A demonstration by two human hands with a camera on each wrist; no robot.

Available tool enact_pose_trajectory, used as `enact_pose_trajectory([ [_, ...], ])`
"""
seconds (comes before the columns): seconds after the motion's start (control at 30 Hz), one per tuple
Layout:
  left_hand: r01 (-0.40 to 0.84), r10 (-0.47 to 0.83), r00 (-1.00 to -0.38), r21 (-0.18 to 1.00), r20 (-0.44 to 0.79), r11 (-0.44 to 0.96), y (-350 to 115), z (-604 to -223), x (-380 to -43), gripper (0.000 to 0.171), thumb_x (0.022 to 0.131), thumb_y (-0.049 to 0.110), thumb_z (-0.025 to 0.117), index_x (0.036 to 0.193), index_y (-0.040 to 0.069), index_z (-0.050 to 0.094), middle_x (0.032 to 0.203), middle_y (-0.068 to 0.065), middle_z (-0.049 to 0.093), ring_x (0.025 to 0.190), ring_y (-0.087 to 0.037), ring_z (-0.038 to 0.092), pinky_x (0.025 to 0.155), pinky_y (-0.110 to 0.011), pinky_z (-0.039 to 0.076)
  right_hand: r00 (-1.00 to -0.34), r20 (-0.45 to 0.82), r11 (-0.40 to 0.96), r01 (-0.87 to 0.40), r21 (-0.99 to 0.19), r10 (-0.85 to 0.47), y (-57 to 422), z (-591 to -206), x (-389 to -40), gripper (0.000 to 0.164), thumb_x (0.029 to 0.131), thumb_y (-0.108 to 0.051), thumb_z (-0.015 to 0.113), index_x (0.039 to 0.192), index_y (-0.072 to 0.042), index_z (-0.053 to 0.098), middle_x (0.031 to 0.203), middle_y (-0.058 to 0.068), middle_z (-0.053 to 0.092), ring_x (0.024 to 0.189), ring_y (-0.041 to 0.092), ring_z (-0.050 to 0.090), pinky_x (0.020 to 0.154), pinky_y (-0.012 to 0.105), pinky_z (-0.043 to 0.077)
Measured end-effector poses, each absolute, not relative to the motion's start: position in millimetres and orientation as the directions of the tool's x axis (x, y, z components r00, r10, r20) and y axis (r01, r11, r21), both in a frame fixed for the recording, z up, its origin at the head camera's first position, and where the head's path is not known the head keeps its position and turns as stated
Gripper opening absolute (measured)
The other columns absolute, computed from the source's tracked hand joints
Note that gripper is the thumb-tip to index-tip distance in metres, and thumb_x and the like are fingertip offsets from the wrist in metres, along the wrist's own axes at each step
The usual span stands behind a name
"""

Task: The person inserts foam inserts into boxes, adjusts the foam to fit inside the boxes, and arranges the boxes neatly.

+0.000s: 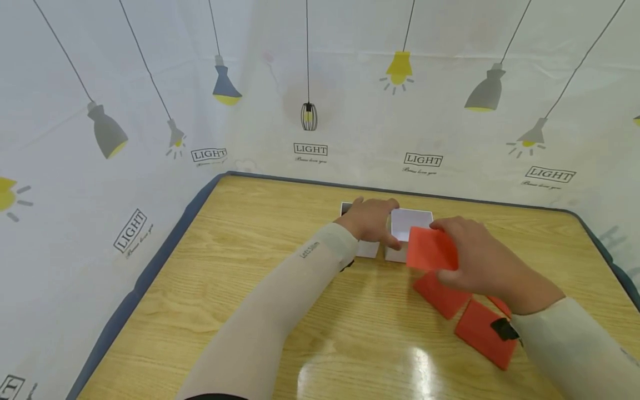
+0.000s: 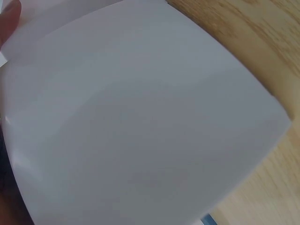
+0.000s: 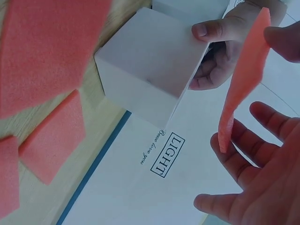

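Observation:
My left hand (image 1: 371, 218) holds a small white box (image 1: 411, 221), its thumb at the near side and its fingers toward the far edge. In the right wrist view that thumb presses on the box wall (image 3: 145, 56) while the other fingers curl at its edge. The plain white side of a box (image 2: 140, 117) fills most of the left wrist view. My right hand (image 1: 482, 258) pinches a thin red foam square (image 1: 430, 251) by its edge, thumb on one side and fingers on the other. The square is slightly bent and held just in front of the box.
Several red foam squares lie on the wooden table (image 1: 250, 233), among them one under the right hand (image 1: 442, 295) and one nearer me (image 1: 486, 334). A second white box (image 1: 367, 249) stands left of the held one, partly behind the left hand. A lamp-printed curtain (image 1: 350, 139) surrounds the table.

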State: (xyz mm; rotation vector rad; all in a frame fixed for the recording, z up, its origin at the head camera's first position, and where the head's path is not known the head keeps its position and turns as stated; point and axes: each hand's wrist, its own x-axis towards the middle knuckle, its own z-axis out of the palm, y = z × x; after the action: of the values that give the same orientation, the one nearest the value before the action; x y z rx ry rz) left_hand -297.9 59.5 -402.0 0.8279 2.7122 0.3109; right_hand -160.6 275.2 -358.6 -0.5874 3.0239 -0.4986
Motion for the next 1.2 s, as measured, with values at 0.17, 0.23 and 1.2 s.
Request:
enact_pose_trajectory([
  [0.17,0.518,0.575,-0.791,0.273,-0.208,0.811,59,-402,-299,0.098,0.081,0.064,0.085,0.161,0.028,0.040,0.155,0.011,0.056,0.141,-0.013,0.053,0.130,-0.052,0.017,-0.928,0.050,0.873,-0.366,-0.323,-0.370,277,-359,-167,0.076,0.078,-0.021,0.083,0.144,-0.003,0.050,0.140,0.016,0.057,0.121,0.038,0.051,0.097,0.059,0.051],
  [0.23,0.519,0.576,-0.791,0.272,-0.206,0.810,59,-401,-299,0.098,0.081,0.063,0.085,0.160,0.028,0.041,0.154,0.011,0.056,0.141,-0.013,0.053,0.130,-0.052,0.017,-0.929,0.043,0.874,-0.360,-0.326,-0.367,278,-359,-170,0.076,0.079,-0.021,0.083,0.145,-0.003,0.050,0.141,0.016,0.056,0.122,0.038,0.051,0.098,0.060,0.051],
  [1.2,0.501,0.566,-0.799,0.296,-0.203,0.813,59,-400,-296,0.091,0.079,0.059,0.088,0.154,0.028,0.046,0.136,0.013,0.066,0.129,-0.011,0.058,0.130,-0.049,0.018,-0.922,0.002,0.864,-0.365,-0.346,-0.388,274,-369,-216,0.075,0.079,-0.023,0.085,0.143,-0.005,0.051,0.136,0.013,0.058,0.118,0.033,0.052,0.085,0.051,0.061],
])
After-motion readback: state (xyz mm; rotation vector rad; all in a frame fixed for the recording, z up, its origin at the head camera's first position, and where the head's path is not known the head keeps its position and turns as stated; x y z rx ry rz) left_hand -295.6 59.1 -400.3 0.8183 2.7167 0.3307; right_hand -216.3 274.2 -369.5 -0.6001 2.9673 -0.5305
